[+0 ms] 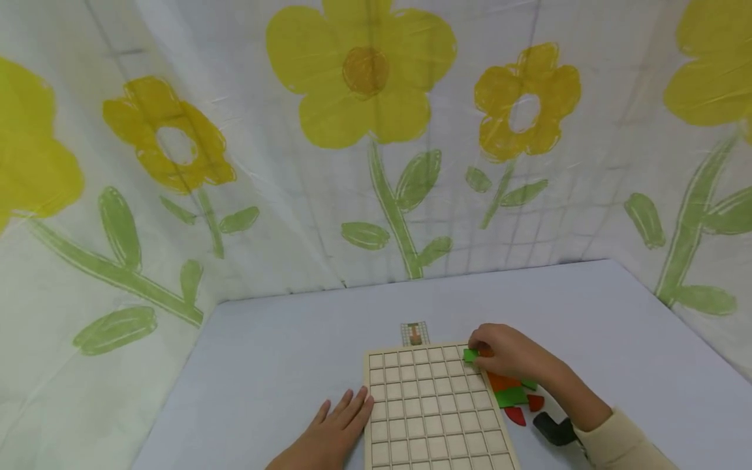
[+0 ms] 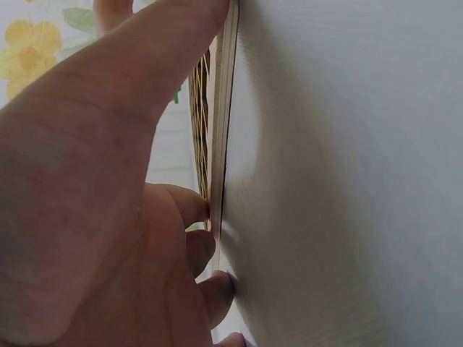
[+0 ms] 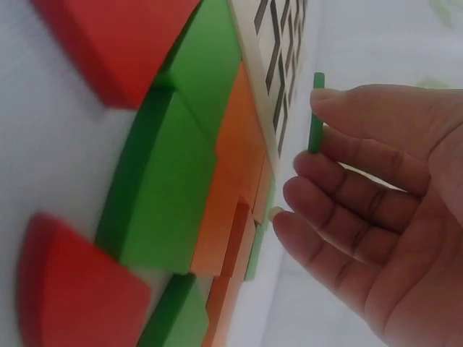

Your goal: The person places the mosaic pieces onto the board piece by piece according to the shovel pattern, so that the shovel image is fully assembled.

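A pale wooden grid board (image 1: 414, 408) lies on the table in the head view. My left hand (image 1: 331, 427) rests beside its left edge, fingers extended and fingertips at the rim. In the left wrist view, the fingers (image 2: 217, 296) lie along the board's side. My right hand (image 1: 523, 356) is over the board's far right corner. Between thumb and fingers it pinches a thin green piece (image 3: 317, 116), seen nearly edge-on in the right wrist view and held above the board. Orange blocks (image 1: 504, 382) and a green block (image 1: 512, 396) lie against the board's right side.
Red wedge pieces (image 1: 516, 416) lie near the blocks, on the right. Behind the board is a small card with a printed grid (image 1: 415, 333). A white curtain with yellow flowers (image 1: 361, 72) hangs behind the table (image 1: 282, 352). Black wrist gear (image 1: 552, 429) is under the right forearm.
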Demonstrator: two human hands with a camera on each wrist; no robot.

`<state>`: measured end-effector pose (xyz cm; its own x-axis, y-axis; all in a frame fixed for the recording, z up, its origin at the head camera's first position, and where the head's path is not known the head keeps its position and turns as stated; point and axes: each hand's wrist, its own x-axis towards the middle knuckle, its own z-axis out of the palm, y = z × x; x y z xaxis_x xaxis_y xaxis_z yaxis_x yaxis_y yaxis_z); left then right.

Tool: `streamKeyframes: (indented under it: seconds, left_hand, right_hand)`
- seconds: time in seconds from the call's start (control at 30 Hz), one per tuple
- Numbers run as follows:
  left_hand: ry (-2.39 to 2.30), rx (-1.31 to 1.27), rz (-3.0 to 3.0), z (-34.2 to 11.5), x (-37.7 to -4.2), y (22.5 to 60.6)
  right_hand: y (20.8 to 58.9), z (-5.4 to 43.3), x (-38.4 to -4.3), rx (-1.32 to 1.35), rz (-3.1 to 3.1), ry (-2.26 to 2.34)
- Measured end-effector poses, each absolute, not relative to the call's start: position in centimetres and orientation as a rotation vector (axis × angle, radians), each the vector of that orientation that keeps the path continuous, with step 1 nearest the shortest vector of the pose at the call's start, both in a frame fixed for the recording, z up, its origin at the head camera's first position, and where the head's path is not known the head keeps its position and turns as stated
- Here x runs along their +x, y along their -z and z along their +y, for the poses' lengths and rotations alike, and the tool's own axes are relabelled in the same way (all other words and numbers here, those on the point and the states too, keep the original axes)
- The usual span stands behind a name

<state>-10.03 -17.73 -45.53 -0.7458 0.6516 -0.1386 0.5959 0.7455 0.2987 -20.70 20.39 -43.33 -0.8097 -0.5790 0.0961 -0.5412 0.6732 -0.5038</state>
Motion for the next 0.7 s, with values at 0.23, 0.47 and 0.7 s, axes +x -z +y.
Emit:
streamKeyframes:
  seconds: [0.23,0.47,0.7]
  left_hand:
    - [-0.341,0.996,2.72,-17.8,-10.1,45.6]
    - [-0.371,1.0,2.704,-17.9,-10.1,45.7]
    - [-0.365,0.985,2.697,-17.9,-10.0,45.5]
  right_hand:
    - [43.3,19.8,-20.8,-0.925,2.821,0.813]
    - [43.3,19.0,-21.0,-0.949,2.818,0.813]
    - [43.5,18.1,-21.4,-0.912,2.82,0.779]
